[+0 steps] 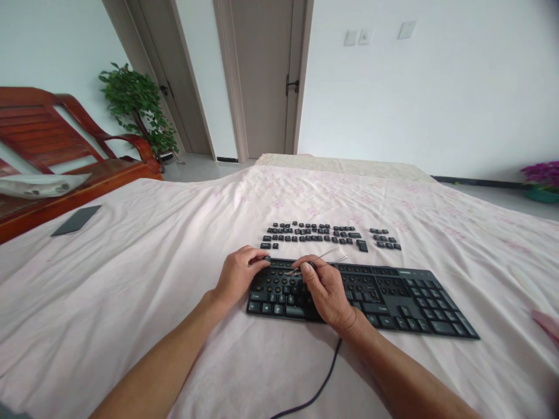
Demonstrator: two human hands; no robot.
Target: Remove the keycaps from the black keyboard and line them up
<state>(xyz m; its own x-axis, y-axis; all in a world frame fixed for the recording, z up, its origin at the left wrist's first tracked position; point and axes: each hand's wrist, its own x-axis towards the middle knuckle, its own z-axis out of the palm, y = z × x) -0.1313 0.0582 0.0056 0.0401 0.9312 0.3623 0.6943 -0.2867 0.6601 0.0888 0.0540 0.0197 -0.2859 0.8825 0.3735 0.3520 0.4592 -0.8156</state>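
A black computer keyboard [399,304] lies on the cloth, many of its upper-left keys stripped to bare round key posts. My left hand [239,272] is closed at its far left corner, thumb and fingers pinched there; a small dark key shows by the fingertips. Over the middle of the keyboard, my right hand [325,288] is wrapped round a wire keycap puller [335,254]. One wire end points up and right, the other reaches down to the bare posts on the left. Behind the keyboard, loose black keycaps [308,238] lie in rows, with a smaller group at right.
Pink-flowered cloth [196,233] covers the wrinkled table surface. A dark flat phone-like slab [77,220] lies at far left. The keyboard's cable [325,381] runs toward me. A wooden bench [48,145] stands left, and part of a pinkish object [545,321] shows at the right edge.
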